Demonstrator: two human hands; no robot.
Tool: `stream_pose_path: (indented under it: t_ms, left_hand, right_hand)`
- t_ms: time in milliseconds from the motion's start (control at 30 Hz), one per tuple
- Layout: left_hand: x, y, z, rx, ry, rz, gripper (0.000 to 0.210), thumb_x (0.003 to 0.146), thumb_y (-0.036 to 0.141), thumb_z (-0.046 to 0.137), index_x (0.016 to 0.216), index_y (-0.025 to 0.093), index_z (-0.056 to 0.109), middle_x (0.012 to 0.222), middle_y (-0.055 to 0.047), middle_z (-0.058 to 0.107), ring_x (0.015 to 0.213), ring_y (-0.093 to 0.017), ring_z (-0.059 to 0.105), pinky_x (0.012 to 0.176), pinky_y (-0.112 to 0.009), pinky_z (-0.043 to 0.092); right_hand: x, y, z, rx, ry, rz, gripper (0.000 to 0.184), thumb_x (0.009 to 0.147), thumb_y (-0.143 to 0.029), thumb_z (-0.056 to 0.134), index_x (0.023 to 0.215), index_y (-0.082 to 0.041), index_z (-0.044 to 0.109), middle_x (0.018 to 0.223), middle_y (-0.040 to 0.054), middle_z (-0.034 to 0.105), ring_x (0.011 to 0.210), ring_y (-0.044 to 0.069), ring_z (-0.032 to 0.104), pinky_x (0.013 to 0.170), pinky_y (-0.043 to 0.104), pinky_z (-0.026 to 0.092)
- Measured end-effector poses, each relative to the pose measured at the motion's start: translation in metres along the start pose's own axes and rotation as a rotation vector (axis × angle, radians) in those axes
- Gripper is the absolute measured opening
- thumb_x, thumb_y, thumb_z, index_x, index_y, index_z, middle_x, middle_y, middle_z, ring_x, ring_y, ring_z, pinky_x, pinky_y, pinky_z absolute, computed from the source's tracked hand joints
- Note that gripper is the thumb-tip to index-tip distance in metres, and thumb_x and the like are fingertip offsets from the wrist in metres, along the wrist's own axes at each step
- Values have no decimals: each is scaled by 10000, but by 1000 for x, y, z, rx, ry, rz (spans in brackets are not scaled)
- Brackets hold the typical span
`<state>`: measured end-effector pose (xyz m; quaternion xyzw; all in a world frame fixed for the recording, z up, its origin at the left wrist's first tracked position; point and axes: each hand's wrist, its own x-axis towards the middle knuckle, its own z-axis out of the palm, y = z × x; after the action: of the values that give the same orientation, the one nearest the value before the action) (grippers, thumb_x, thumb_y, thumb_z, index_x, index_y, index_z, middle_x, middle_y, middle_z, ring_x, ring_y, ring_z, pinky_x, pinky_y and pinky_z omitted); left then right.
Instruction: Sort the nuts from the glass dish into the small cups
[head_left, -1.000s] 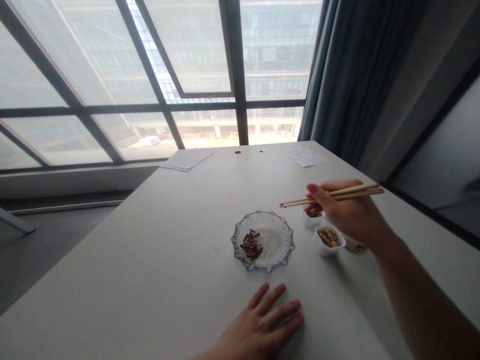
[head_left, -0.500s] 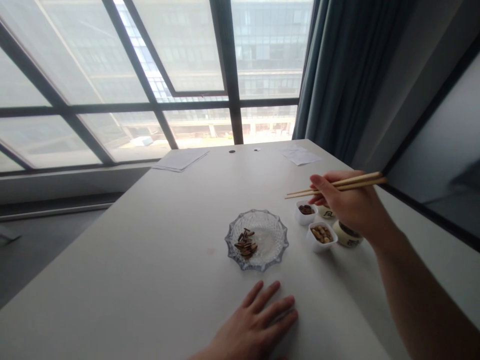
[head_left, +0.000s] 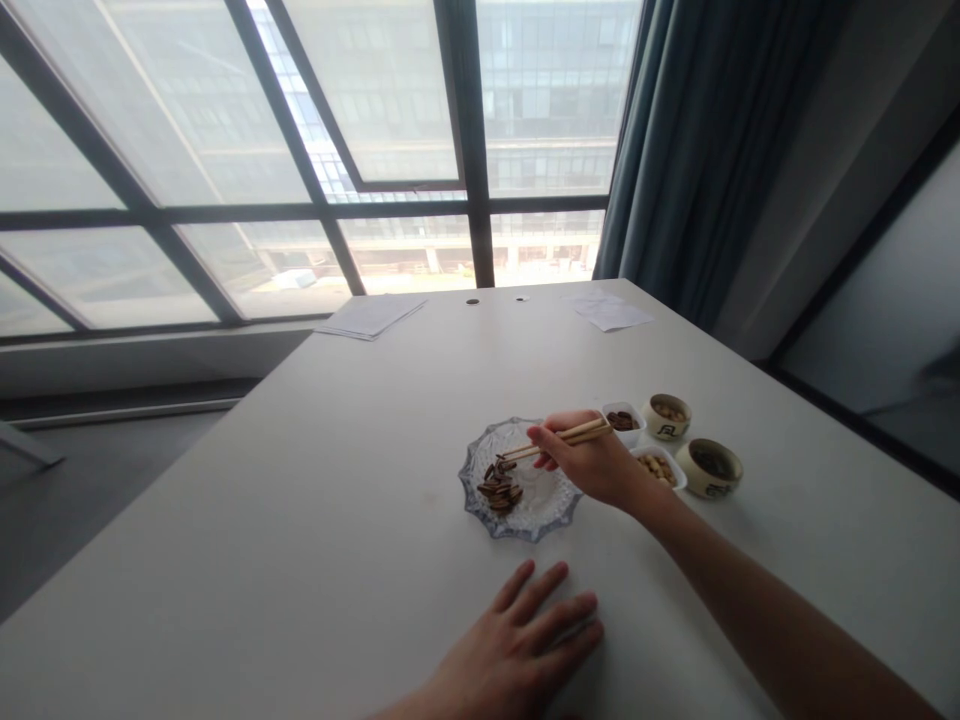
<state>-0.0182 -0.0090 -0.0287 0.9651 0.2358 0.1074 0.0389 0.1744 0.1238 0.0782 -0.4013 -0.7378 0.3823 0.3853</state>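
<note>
My right hand (head_left: 589, 458) is closed around a pair of chopsticks (head_left: 574, 435), reaching over a scalloped glass dish (head_left: 551, 520). The chopstick tips are at the upper edge of a small heap of dark striped seeds (head_left: 500, 492), which look like sunflower seeds, on the dish's left side. Whether a seed is between the tips, I cannot tell. My left hand (head_left: 521, 635) lies flat on the white table just below the dish, fingers spread, holding nothing.
Right of the dish stand a white tub with dark seeds (head_left: 624, 420) and another with peanut-like pieces (head_left: 655, 468), partly behind my right hand. Beside them are two cream cups (head_left: 667, 415) with dark markings. Papers (head_left: 369, 318) lie at the table's far left, another sheet (head_left: 611, 311) far right.
My right hand has moved left and down with the chopsticks, from above the tubs to over the glass dish, uncovering the two cups. My left hand stays in place; the view has shifted slightly.
</note>
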Motion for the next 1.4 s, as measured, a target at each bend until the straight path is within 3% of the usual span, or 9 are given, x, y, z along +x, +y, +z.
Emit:
stream_pose_path:
  t_ms: [167,267,400,533,700,900,1200,1300,1400]
  left_hand:
    - [0,1,-1,-7,-4,-5,653,1013,508,620,1579,249,422,1598,-26,462,1521,-342,338,1264,-546,281]
    - [0,1,-2,-8,-13,-7,631,1025,516,591,1574,251,428,1614,-8,437,1520,-344,337,1271,-538,263]
    - [0,1,-3,2,4,-8,663,1002,529,628,1573,255,431,1593,-30,469,1523,-336,337,1270,-524,271]
    - [0,1,-2,4,4,-6,670,1000,536,624,1573,249,431,1606,-17,452,1527,-332,325,1280,-523,247]
    - [0,1,-3,-22,-6,-20,651,1003,521,618,1566,251,436,1602,-15,458,1533,-329,315,1285,-527,229]
    - [2,2,-6,-49,-2,-18,665,986,493,651,1567,250,439,1572,-48,497,1519,-342,346,1276,-536,254]
    - [3,3,-8,-45,-44,-29,670,975,480,668,1563,252,442,1610,2,444,1530,-338,319,1288,-528,223]
    - [4,4,-8,-40,-47,-36,681,962,469,686,1560,252,444,1605,-5,452,1529,-339,322,1285,-529,236]
    - [4,4,-8,-47,-34,-40,684,962,477,683,1560,248,443,1596,-18,466,1527,-343,325,1281,-538,244]
  right_hand:
    - [0,1,3,-39,33,-27,474,1015,-497,550,662,-190,619,629,37,726,629,200,758,534,237,507]
    - [-2,-10,-7,-110,83,-22,473,1013,-497,556,686,-178,678,621,43,738,602,200,755,529,242,526]
    - [-9,-36,-41,-172,266,-24,443,972,-547,625,790,-167,763,696,67,785,632,213,777,588,263,593]
    - [-21,-58,-84,-272,459,50,420,952,-544,652,806,-171,779,670,69,779,593,213,768,522,261,589]
    - [-28,-58,-115,-540,612,66,355,965,-435,647,727,-190,740,617,62,756,540,212,739,475,279,533]
    - [-23,-47,-118,-573,550,86,381,935,-452,675,631,-222,694,598,59,750,551,232,743,449,294,504]
    - [-23,-53,-112,-429,565,99,327,934,-448,692,735,-194,739,635,67,761,542,220,743,450,273,527]
    - [-22,-54,-99,-295,449,73,378,936,-521,682,756,-197,757,654,72,768,561,220,748,480,278,556]
    - [-20,-54,-79,-219,227,30,415,957,-536,649,750,-193,758,673,67,769,594,211,744,513,275,550]
